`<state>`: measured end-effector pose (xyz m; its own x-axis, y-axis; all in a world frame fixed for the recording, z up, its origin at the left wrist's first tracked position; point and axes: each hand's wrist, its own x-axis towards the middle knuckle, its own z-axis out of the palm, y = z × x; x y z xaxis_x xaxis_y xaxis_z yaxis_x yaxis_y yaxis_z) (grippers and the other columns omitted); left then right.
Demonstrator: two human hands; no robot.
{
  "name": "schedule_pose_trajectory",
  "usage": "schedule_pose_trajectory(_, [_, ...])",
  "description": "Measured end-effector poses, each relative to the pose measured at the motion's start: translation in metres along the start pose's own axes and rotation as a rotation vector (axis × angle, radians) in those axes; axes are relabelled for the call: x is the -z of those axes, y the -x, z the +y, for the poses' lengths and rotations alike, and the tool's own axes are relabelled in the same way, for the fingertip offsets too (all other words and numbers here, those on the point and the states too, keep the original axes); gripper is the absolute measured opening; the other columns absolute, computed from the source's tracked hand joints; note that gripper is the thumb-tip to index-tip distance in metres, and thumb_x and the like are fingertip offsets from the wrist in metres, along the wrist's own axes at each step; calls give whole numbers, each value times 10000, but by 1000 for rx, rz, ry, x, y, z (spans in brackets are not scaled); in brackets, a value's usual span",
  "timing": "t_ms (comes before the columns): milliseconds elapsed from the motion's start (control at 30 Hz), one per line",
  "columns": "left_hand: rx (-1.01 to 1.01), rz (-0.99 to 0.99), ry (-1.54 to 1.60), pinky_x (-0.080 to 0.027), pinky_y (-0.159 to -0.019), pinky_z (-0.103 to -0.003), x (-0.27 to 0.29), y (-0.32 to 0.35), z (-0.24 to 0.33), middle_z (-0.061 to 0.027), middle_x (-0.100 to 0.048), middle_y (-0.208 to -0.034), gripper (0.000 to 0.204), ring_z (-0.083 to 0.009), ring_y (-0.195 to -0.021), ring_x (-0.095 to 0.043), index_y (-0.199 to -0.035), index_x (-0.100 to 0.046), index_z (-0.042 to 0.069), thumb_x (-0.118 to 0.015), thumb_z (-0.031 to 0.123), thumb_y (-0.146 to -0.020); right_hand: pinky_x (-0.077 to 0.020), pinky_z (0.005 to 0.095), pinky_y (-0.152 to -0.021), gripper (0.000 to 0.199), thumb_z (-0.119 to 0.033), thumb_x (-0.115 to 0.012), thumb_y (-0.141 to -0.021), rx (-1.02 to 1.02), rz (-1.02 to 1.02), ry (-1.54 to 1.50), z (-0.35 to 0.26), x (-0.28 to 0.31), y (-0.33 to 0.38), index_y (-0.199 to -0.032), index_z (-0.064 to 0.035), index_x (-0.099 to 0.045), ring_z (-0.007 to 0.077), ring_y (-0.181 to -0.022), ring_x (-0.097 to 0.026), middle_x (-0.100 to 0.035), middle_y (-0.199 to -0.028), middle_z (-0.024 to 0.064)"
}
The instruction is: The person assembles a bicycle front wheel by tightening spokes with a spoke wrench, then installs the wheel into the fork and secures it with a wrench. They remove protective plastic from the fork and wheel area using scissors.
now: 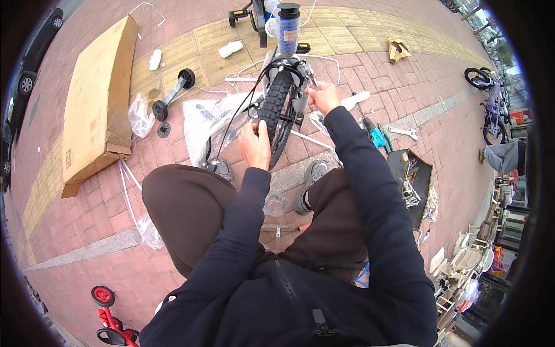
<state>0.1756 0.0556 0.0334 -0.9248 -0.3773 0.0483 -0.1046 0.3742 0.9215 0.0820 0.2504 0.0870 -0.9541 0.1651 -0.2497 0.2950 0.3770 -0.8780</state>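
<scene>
In front of me a small bicycle wheel with a knobby black tyre (274, 104) stands between my knees, with black brake arms (283, 65) and cables around its top. My left hand (255, 146) is at the near left side of the tyre, fingers pinched together; what they hold is too small to make out. On the wheel's right side, my right hand (325, 97) is closed beside the brake and fork, around something thin that I cannot identify. Above the wheel rises a blue and clear cylinder (288, 33) with a black cap. Plastic wrap (211, 118) lies left of the wheel.
A long cardboard box (95, 98) lies at left, near training wheels (173, 95). At right are a wrench (403, 132), a teal power tool (376, 136) and an open toolbox (417, 188). A red wheeled toy (110, 318) stands lower left; parked bicycles (494, 107) are far right.
</scene>
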Motion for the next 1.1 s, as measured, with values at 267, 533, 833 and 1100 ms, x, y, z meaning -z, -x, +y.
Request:
schedule_pose_trajectory(267, [-149, -382, -6, -423, -796, -417, -34, 85, 54, -204, -497, -981, 404, -363, -926, -514, -1039, -472, -35, -653, 142, -724, -402, 258, -443, 120, -81, -560, -800, 28, 146, -125, 28, 25, -21, -796, 13, -635, 113, -459, -517, -583, -555, 60])
schedule_pose_trajectory(533, [-25, -446, 160, -450, -716, -420, -49, 87, 47, -216, -560, -842, 226, -379, -805, -561, -886, -525, -37, -614, 97, -727, -351, 226, -391, 153, -59, -550, -824, -134, 105, -260, 32, 38, -1, -962, -9, -595, 110, -542, -551, -617, -784, 65])
schedule_pose_trajectory(833, [-20, -441, 230, -446, -501, -318, -50, 60, 38, -138, -580, -551, 220, -187, -491, -579, -665, -571, -36, -609, 137, -794, -496, 345, -662, 434, -193, -695, -692, 122, 112, 392, 1, 19, 89, -1067, 3, -593, 290, -737, -638, -645, -838, 158])
schedule_pose_trajectory(1100, [151, -117, 563, -478, -648, -257, -62, -2, 26, -105, -646, -811, 228, -123, -707, -598, -925, -608, -57, -650, 95, -761, -485, 355, -735, 578, -227, -754, -625, 142, 244, 604, -4, 3, 102, -1134, -32, -561, 298, -830, -636, -646, -891, 183])
